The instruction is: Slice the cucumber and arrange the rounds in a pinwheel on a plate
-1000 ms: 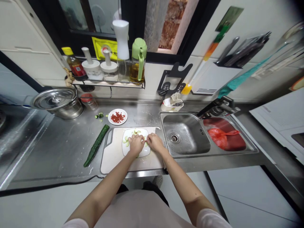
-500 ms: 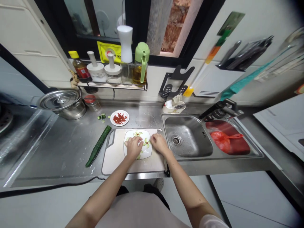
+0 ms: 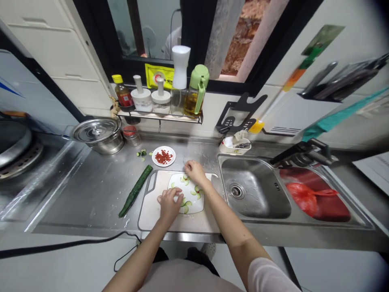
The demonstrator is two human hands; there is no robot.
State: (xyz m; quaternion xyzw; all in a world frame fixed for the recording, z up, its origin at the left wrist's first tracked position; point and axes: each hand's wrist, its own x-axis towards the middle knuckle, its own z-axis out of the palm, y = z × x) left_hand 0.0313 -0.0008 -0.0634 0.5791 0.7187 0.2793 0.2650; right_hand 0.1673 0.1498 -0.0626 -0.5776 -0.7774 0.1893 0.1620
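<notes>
Left hand [image 3: 168,201] half-closed, fingertips on near-left rim of plate [image 3: 201,205], touching slices [image 3: 197,191]; right hand [image 3: 194,170] fingers bent at plate's far rim, cannot tell whether it grips anything. Plate lies on board [image 3: 152,211], between cucumber [image 3: 135,190] and sink [image 3: 255,190]. Judged risks: right forearm, passing over plate's right side, brushes slices out of their fans; push on rim slides plate along board toward sink; wet slices slip from fingertips

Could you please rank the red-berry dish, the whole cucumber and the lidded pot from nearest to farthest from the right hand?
From the right hand:
1. Red-berry dish, just to its left.
2. Whole cucumber, farther left.
3. Lidded pot, far left.
</notes>
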